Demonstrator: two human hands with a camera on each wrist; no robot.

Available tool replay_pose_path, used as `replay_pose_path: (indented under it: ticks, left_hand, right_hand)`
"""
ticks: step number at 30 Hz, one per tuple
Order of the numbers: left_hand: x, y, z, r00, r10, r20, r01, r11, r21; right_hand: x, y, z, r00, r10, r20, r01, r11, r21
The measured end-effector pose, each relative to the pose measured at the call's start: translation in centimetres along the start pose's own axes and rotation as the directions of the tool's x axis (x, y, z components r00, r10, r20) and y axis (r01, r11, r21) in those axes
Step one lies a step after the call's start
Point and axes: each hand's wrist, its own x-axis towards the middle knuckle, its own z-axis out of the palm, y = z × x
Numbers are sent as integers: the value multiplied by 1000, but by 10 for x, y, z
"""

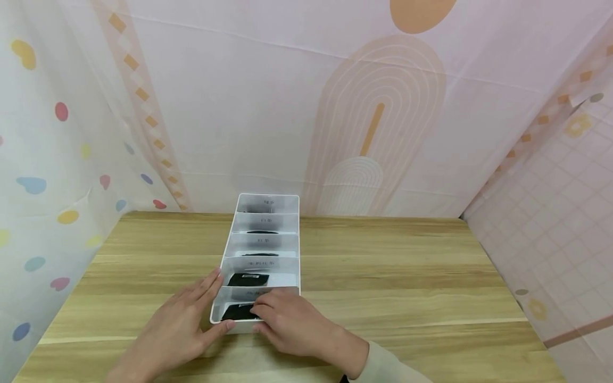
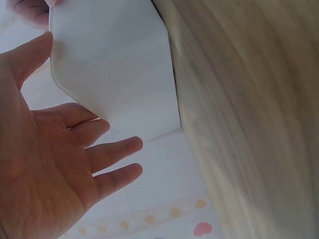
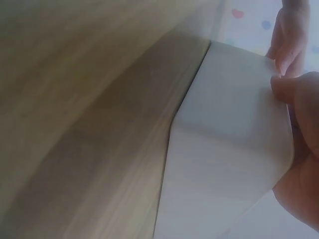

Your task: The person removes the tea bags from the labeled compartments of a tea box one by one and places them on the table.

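Observation:
A long white divided storage box stands on the table, its several compartments in a row and labelled with printed characters. Flat black packets lie inside; one packet is in the nearest compartment and another packet in the one behind. My left hand rests against the box's left side with fairly straight fingers, the thumb at the near rim. My right hand reaches over the near right corner, fingers in the nearest compartment by the packet, thumb outside the near wall. Whether those fingertips pinch the packet is hidden.
The wood-grain table extends on both sides of the box. Patterned cloth hangs behind it, with more cloth at the left and right. The box's far end stands close to the back cloth.

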Motion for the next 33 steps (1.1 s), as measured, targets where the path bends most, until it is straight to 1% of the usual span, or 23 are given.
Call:
replay_pose_path:
  ticks: [6, 10, 14, 18, 24, 27, 29, 33]
  left_hand:
    - [0, 0, 0, 1000, 1, 3, -1, 1000, 0]
    - [1, 0, 0, 1000, 1, 7, -1, 1000, 6]
    - [0, 0, 0, 1000, 5, 3, -5, 1000, 14]
    - [0, 0, 0, 1000, 2, 0, -2, 1000, 15]
    - [-1, -1, 0, 1000, 4, -5, -4, 1000, 9]
    - [-1, -1, -1, 1000, 9, -13, -9, 1000, 10]
    - [-1, -1, -1, 1000, 16, -21, -16, 1000, 16]
    - [-1, -1, -1, 999, 22, -29, -22, 1000, 20]
  right_hand:
    - [-1, -1, 2, 1000, -7, -23, 7, 1000, -2]
    - [-1, -1, 2, 999, 1, -32, 0, 1000, 27]
    - [0, -1, 1, 1000, 26, -3, -26, 995, 92]
    - [3, 0, -1, 997, 69, 26, -73, 979, 192]
    - [6, 2, -4, 990, 129, 53, -139, 940, 311]
    - [7, 3, -6, 988, 146, 51, -154, 909, 387]
    - [7, 3, -6, 987, 158, 43, -160, 879, 449]
    - [8, 4, -8, 980, 198, 34, -183, 808, 560]
